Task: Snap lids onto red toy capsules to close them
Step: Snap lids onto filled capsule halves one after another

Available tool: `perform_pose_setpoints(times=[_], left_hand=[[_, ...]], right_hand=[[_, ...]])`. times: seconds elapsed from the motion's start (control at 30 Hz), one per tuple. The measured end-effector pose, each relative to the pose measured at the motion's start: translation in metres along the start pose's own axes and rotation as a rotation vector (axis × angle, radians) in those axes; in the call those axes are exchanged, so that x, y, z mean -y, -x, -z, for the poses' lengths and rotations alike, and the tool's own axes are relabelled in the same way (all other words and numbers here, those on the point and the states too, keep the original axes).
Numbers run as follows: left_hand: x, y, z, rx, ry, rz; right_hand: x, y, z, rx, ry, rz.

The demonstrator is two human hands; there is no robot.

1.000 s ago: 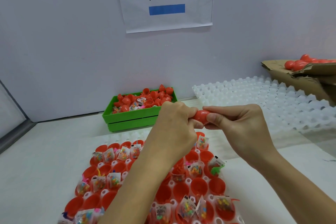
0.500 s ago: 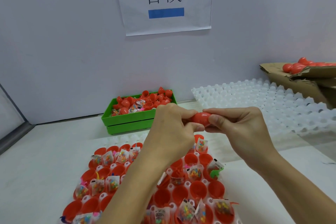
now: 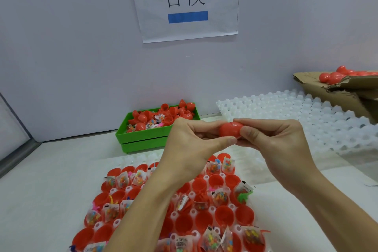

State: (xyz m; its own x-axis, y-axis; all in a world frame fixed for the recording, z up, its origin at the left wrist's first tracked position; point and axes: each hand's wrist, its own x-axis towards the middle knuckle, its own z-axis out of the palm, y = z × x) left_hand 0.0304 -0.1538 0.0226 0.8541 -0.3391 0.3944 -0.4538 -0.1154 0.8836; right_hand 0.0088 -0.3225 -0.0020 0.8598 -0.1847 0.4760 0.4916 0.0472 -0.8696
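Red egg-shaped plastic capsule (image 3: 231,131), its seam line showing near the top, is being held in the air above the desk, between both hands. The left hand (image 3: 192,145) is pinching its left end, thumb below and curled fingers above; the right hand (image 3: 280,145) is gripping its right end, thumb in front and fingers wrapped behind. Directly beneath the forearms, at the desk's near edge, a white dimpled plastic tray (image 3: 196,213) is carrying rows of open red capsule halves (image 3: 225,214), many of them containing small clear packets of coloured toys (image 3: 219,197). A green plastic crate (image 3: 147,139) filled with loose red lids (image 3: 141,117) is sitting at the desk's far edge against the wall. Empty white trays (image 3: 317,125) are lying toward the far right corner, beside a brown cardboard box (image 3: 347,92) holding closed red capsules (image 3: 331,76).
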Motion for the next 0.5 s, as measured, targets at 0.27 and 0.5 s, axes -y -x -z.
perform_pose_setpoints(times=[0.27,0.5], left_hand=[[0.0003,0.0,-0.0052,-0.091,-0.308,-0.094],[0.0024,-0.0001,-0.0084,-0.102,-0.466,-0.154]], right_hand=[[-0.0012,0.0018,-0.0033,0.007,0.062,0.011],[-0.0048,0.0048,-0.0061,0.02,0.166,0.039]])
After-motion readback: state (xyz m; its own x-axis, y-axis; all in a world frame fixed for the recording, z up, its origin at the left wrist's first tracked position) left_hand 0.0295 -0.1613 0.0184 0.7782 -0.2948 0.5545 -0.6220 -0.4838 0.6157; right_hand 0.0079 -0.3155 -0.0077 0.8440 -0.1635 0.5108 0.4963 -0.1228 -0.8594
